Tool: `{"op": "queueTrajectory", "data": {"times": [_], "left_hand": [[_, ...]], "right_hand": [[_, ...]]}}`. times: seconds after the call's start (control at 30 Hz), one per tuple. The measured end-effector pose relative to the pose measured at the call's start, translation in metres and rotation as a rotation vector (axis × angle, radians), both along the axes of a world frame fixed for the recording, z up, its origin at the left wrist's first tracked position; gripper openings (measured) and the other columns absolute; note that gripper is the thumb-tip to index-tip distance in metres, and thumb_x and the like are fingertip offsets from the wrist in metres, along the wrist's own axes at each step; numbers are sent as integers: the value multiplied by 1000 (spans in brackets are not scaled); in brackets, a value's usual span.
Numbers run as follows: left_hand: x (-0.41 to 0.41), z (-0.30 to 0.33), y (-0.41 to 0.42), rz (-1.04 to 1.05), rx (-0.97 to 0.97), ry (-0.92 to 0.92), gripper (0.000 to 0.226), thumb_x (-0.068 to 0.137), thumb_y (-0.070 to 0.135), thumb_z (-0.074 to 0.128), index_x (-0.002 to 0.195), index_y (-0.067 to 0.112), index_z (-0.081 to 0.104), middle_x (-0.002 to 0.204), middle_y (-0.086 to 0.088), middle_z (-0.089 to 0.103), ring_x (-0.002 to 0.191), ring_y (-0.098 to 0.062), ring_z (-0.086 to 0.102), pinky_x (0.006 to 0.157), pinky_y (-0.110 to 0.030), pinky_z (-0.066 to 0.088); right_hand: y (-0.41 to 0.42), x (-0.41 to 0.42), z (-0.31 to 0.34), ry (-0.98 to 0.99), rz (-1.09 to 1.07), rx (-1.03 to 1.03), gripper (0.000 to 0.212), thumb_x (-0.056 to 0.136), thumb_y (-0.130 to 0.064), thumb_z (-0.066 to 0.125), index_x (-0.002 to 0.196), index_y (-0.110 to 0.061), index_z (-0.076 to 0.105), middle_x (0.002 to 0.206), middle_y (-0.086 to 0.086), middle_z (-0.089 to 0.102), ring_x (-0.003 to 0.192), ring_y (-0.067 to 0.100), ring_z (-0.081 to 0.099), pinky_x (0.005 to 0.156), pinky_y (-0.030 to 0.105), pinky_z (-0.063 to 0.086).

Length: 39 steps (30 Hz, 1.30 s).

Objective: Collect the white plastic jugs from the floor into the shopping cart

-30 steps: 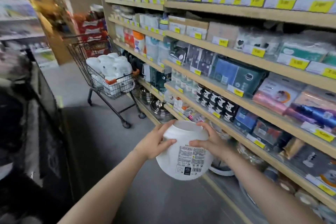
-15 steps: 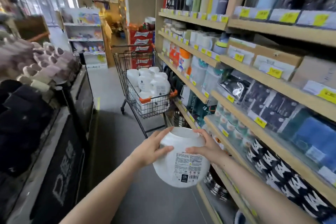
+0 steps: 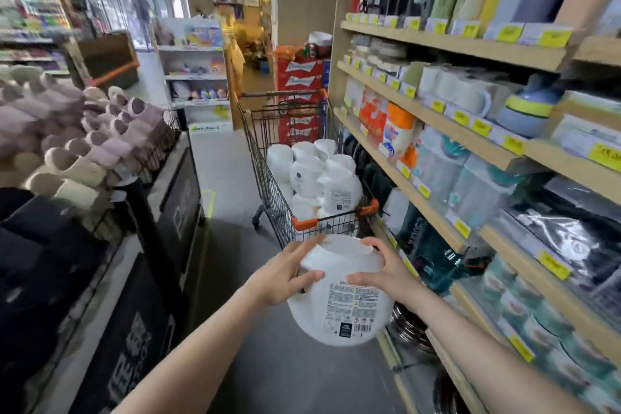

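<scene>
I see both hands gripping one white jug (image 3: 339, 292) in the near centre: left hand (image 3: 285, 274) on its left side, right hand (image 3: 386, 270) on its right, printed label facing me. Just beyond stands the shopping cart (image 3: 304, 223), holding more white jugs (image 3: 319, 178). Stocked shelves (image 3: 470, 118) line the right.

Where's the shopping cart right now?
In the head view the shopping cart stands mid-aisle just ahead, against the shelves on the right, directly beyond the jug held in both hands; white jugs already fill it.
</scene>
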<state>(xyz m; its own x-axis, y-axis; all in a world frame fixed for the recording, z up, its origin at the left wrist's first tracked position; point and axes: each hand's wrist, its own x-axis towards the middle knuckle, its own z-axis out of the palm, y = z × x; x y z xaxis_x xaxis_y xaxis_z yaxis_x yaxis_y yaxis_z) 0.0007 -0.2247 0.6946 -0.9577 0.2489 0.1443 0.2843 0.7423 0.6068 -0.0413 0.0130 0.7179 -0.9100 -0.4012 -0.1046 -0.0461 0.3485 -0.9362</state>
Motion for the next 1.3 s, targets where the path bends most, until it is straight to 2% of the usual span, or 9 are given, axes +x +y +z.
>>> {"op": "queueTrajectory", "data": {"times": [0.17, 0.3, 0.4, 0.53, 0.63, 0.83, 0.93, 1.13, 1.3], "left_hand": [[-95, 8, -75, -115, -26, -37, 70, 89, 59, 48, 149, 40, 15, 144, 4, 33, 117, -9, 48, 98, -20, 33], [-170, 11, -123, -160, -24, -17, 73, 87, 58, 50, 149, 35, 18, 142, 2, 34, 125, -4, 36, 99, -12, 24], [-217, 3, -149, -187, -13, -53, 74, 85, 63, 50, 147, 41, 16, 142, 4, 34, 127, -10, 40, 98, -14, 26], [-284, -6, -170, -233, 6, -75, 68, 88, 59, 52, 143, 50, 13, 138, 13, 29, 128, -7, 36, 102, -17, 27], [-337, -13, -183, -260, -20, -50, 65, 84, 67, 47, 134, 63, 6, 141, 10, 31, 126, -9, 39, 102, -17, 28], [-438, -8, -206, -294, -68, -37, 78, 77, 79, 41, 144, 49, 14, 145, 2, 33, 126, -18, 43, 109, -37, 34], [-479, -9, -218, -327, -61, -54, 78, 78, 77, 43, 144, 49, 13, 144, 1, 33, 126, -17, 42, 110, -37, 33], [-555, -15, -236, -507, -57, -93, 76, 84, 60, 53, 148, 37, 18, 145, 1, 31, 131, -14, 33, 108, -25, 27], [-605, -40, -250, -673, -127, -162, 82, 77, 73, 53, 144, 51, 13, 144, -2, 31, 125, -19, 44, 107, -33, 36]], "right_hand": [[-69, -75, 1, 10, -72, -5, 82, 36, -47, 83, 109, -34, 48, 111, -5, 58, 98, 9, 58, 77, 24, 49], [-115, -135, 3, -20, -108, -43, 85, 35, -44, 86, 110, -37, 47, 115, -6, 57, 102, 8, 57, 77, 24, 47], [-140, -176, 2, -30, -133, -23, 85, 34, -45, 84, 110, -37, 46, 114, -8, 57, 101, 5, 56, 74, 21, 46], [-163, -237, -9, -39, -164, -17, 84, 35, -44, 84, 111, -37, 47, 115, -5, 59, 103, 7, 57, 80, 24, 48], [-176, -286, -20, -43, -177, -21, 85, 36, -43, 85, 112, -35, 47, 116, -7, 57, 108, 9, 55, 83, 24, 47], [-200, -377, -21, -13, -197, -3, 77, 55, -22, 91, 115, -34, 43, 120, -5, 53, 108, 12, 53, 83, 20, 46], [-211, -410, -21, 1, -244, 19, 81, 43, -42, 89, 110, -41, 43, 120, -9, 52, 110, 13, 53, 92, 30, 47], [-237, -449, -29, -23, -371, 80, 74, 57, -26, 90, 111, -40, 41, 121, -6, 52, 109, 11, 52, 80, 22, 45], [-267, -452, -41, -53, -550, 142, 83, 57, -32, 90, 123, -32, 39, 122, -13, 45, 108, 6, 47, 70, 11, 41]]}}
